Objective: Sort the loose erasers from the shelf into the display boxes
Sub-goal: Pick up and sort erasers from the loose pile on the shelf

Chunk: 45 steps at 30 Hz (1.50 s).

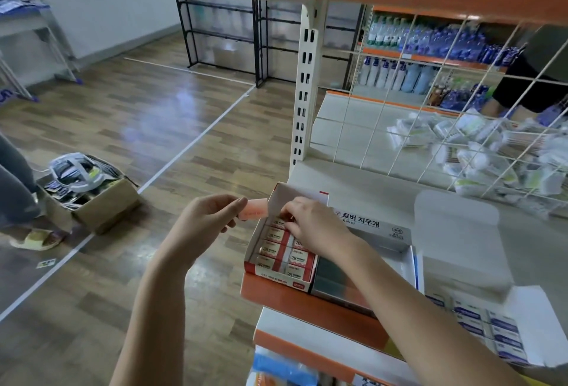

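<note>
Left hand [209,216] pinches a pink-sleeved eraser [253,212] by one end, held in the air just left of the red display box [278,250]; right hand [310,225] is down inside the same box, fingers curled onto the top row of erasers [281,247], probably gripping one but the fingers hide it; the box is open, flap up, nearly full of red-and-white sleeved erasers in rows, sitting at the left front corner of the white shelf [368,188]; just right of it an open white-and-blue box [381,259], mostly hidden by the forearm; further right a box of blue-labelled erasers [488,327]; wire mesh divider [430,102] behind, with a pile of white packets [479,152] past it; cardboard box [92,198] on the floor to the left.
</note>
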Tool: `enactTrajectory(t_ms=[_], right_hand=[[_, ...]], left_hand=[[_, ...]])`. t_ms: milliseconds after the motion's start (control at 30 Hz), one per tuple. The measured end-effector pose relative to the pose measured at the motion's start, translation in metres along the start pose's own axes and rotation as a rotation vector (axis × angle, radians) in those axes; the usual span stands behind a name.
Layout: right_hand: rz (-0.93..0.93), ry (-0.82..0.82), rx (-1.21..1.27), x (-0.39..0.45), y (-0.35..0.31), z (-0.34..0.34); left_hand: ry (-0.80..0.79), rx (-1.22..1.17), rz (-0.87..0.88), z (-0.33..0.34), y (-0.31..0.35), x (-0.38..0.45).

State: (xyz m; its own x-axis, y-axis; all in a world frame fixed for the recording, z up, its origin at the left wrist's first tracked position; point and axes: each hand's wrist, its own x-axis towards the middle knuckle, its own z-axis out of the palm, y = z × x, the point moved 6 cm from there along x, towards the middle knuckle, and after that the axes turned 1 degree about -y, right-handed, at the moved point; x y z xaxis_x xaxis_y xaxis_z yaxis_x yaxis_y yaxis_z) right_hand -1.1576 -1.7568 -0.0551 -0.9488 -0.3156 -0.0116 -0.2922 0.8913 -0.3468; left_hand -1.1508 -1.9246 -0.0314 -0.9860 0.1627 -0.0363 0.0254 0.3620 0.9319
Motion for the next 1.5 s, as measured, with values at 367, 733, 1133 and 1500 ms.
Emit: enactTrajectory(t_ms=[367, 733, 1133, 1500], right_hand=[[0.078, 0.206, -0.065, -0.056, 0.028, -0.065], [0.540, 0.199, -0.123, -0.154, 0.092, -0.073], [0.684, 0.053, -0.002, -0.164, 0.092, -0.061], [0.716, -0.062, -0.009, -0.161, 0.089, -0.053]], left_hand=[[-0.259, 0.258, 0.212, 0.040, 0.048, 0.013], [-0.611, 0.681, 0.372, 0.156, 0.074, 0.013], [-0.621, 0.807, 0.364, 0.189, 0.058, 0.015], [-0.686, 0.875, 0.372, 0.196, 0.056, 0.013]])
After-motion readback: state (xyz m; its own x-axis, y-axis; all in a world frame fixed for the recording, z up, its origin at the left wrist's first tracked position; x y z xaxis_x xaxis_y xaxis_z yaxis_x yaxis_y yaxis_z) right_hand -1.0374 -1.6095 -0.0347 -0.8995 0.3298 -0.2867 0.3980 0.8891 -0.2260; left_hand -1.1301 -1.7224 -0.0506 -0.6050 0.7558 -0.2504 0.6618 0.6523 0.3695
